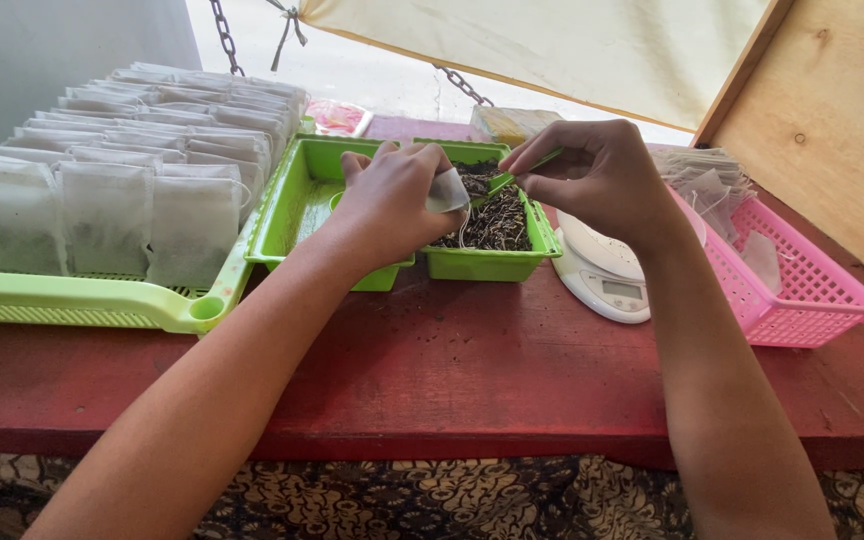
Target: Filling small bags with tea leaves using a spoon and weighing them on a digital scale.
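Left hand [387, 205] pinching small white bag [448, 190] above green tub [472, 262] of dark dried leaves [497, 222]. Right hand [597, 170] pinching green scoop [512, 178] at bag's mouth. Filled bags [112, 190] rowed in green tray [82, 300]; empties in pink basket [802, 300].

We can't see most of the white sachet [449, 190], it's buried in our left hand [392, 205]. Right hand [592, 170] covers the green scoop [512, 178] handle and part of the white scale [607, 275]. Left tray [82, 300] is cut off by the frame edge. Scale display is too small to read.
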